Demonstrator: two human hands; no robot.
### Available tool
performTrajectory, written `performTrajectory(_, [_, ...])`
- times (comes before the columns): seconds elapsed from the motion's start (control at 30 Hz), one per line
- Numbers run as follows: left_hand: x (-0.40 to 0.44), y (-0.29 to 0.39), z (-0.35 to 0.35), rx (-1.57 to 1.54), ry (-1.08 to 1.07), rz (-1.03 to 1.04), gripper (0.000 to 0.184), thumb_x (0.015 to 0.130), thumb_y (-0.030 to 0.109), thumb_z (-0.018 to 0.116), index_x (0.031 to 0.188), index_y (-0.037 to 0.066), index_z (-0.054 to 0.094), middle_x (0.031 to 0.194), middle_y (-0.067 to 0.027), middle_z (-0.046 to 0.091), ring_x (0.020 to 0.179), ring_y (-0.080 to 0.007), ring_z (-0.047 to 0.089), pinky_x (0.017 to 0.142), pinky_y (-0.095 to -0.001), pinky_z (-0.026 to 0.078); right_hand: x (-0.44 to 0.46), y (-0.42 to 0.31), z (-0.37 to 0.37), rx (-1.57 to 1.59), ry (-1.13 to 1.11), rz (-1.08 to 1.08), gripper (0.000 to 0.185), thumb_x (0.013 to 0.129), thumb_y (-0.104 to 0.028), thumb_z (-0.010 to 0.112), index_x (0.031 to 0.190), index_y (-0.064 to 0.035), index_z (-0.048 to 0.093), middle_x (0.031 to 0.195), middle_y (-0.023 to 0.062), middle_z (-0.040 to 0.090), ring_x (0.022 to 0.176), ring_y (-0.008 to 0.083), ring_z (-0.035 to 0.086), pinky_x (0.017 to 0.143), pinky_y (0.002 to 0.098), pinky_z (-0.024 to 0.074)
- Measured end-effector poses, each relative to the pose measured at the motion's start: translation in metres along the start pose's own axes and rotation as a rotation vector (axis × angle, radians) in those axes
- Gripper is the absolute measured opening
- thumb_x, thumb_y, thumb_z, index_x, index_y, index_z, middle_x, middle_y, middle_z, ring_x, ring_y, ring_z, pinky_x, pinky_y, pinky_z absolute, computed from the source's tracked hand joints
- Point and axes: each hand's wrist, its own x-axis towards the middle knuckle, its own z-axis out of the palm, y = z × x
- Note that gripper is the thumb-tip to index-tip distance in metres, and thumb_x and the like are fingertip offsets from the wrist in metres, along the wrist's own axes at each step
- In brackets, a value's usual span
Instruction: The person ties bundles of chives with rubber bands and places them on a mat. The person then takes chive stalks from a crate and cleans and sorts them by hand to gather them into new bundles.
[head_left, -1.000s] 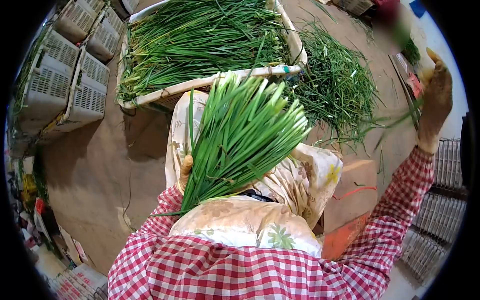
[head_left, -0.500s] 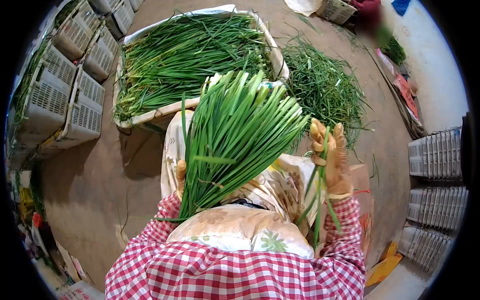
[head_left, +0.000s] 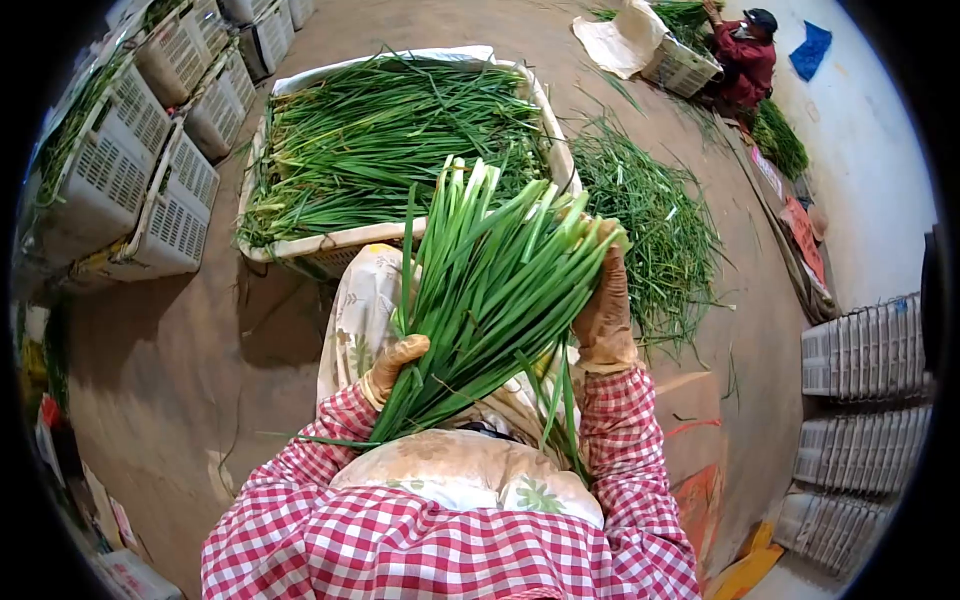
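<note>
A large fanned bunch of garlic chives [head_left: 500, 290], white stem ends pointing away from me, lies over my lap. My gloved left hand [head_left: 398, 365] grips it low on the left, thumb across the leaves and other fingers hidden beneath. At the right edge of the fan, my gloved right hand [head_left: 607, 310] is closed around the pale stem ends, its fingertips partly covered. A few loose chive leaves [head_left: 560, 405] dangle beside the right wrist. Beyond the bunch stands a lined crate [head_left: 556, 135] heaped with more chives [head_left: 400, 150].
A pile of loose chive leaves [head_left: 650, 220] covers the floor right of the crate. White plastic crates [head_left: 110, 175] stand at left, and stacked crates [head_left: 862, 350] at right. Another person [head_left: 745, 60] works by a crate [head_left: 682, 68] at the far right.
My right hand has moved left and forward, from holding a few loose leaves apart to the bunch's stem ends. The left thumb now lies over the leaves. The view has tilted upward.
</note>
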Motion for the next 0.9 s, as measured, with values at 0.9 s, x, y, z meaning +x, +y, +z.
performTrajectory(0.9, [0.014,-0.015,0.049,-0.246,-0.152,-0.007,0.06,0.09,0.042,0.054,0.136,0.008,0.038,0.131,-0.0102,0.05,0.116,-0.0206,0.052,0.1,-0.0364,0.042,0.006,0.055,-0.048,-0.095,0.028,0.199,0.052,0.095,-0.037,0.046,0.134,-0.0036,0.038,0.13,0.0078,0.048,0.117,0.0201,0.048,0.101,0.0326,0.0377])
